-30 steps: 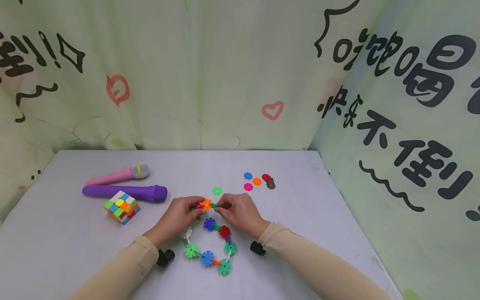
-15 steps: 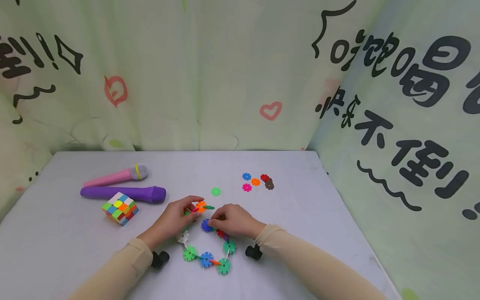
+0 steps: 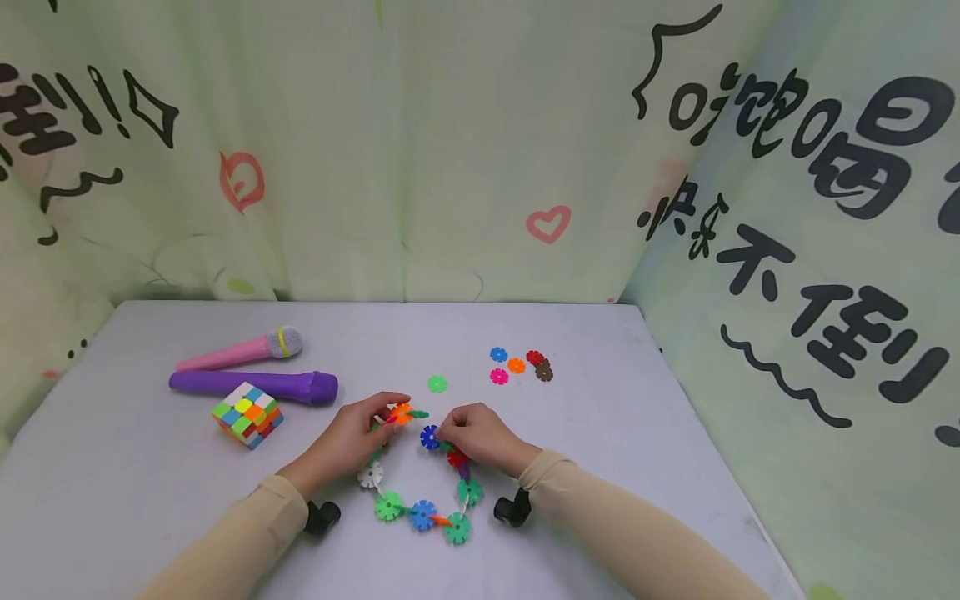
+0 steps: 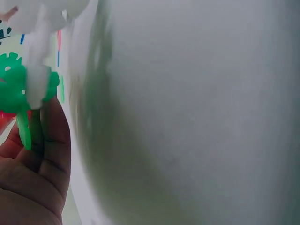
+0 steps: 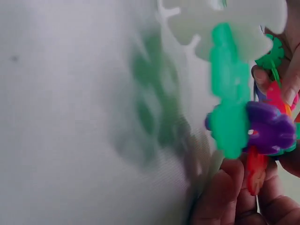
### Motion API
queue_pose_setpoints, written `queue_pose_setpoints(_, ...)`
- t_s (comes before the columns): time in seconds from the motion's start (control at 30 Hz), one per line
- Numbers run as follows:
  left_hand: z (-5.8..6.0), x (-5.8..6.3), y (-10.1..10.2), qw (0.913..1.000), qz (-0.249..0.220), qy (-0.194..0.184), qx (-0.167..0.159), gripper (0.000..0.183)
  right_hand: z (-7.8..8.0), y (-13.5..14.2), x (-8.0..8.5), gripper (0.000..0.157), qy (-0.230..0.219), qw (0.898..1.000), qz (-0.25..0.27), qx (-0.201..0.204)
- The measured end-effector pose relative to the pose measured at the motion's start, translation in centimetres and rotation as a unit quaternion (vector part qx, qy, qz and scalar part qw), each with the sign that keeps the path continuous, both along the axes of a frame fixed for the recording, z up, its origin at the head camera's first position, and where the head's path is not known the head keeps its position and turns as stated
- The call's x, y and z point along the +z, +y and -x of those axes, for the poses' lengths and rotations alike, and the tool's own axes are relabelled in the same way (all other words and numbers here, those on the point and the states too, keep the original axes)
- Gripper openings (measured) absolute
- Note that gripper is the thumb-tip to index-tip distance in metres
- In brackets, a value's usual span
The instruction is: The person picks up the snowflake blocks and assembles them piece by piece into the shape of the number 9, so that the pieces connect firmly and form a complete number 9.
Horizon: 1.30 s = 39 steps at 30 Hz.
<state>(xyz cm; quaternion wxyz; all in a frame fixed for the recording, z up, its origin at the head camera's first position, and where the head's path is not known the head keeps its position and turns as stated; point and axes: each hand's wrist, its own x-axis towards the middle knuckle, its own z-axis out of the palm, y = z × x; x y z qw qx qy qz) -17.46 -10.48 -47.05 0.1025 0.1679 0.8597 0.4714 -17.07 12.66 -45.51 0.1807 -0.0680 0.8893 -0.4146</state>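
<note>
A chain of interlocking plastic snowflake discs curves in a near ring on the table, with a gap at the top between its two ends. My left hand (image 3: 348, 437) grips one end, around the orange disc (image 3: 402, 413), from which a green disc (image 3: 421, 414) sticks out edge-on. My right hand (image 3: 483, 435) pinches the other end beside the dark blue disc (image 3: 429, 437). In the left wrist view a green disc (image 4: 11, 86) stands above my fingers. The right wrist view has a purple disc (image 5: 271, 127) and a red disc (image 5: 256, 174) by my fingertips.
Loose discs lie beyond my hands: a light green disc (image 3: 437, 383), an orange one and several others near the pink disc (image 3: 498, 377). At left are a pink microphone (image 3: 240, 350), a purple microphone (image 3: 255, 385) and a puzzle cube (image 3: 247, 415).
My right hand has let go of the green disc by the orange one, come down to the dark blue end, and lifted that end slightly away and to the right. My left hand keeps its grip.
</note>
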Motion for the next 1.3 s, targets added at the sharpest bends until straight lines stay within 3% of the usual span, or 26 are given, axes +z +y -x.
queue_pose_setpoints(0.67,0.8,-0.3,0.1,0.9988,0.034,0.006,-0.034,0.038,0.0,1.1,-0.4,0.019,0.008,0.998,0.045,-0.033)
queue_pose_setpoints(0.93,0.8,-0.1,0.2,0.9967,0.047,0.016,-0.064,0.036,0.1,0.9,-0.3,0.019,0.011,0.999,0.035,-0.019)
queue_pose_setpoints(1.1,1.0,0.0,0.8,0.9936,0.047,0.046,-0.092,0.023,0.1,0.9,0.0,0.018,0.004,0.999,0.04,-0.004)
queue_pose_setpoints(1.3,1.0,0.2,1.2,0.9941,0.024,0.059,-0.088,0.015,0.3,1.0,0.1,0.02,-0.003,0.999,0.044,0.017)
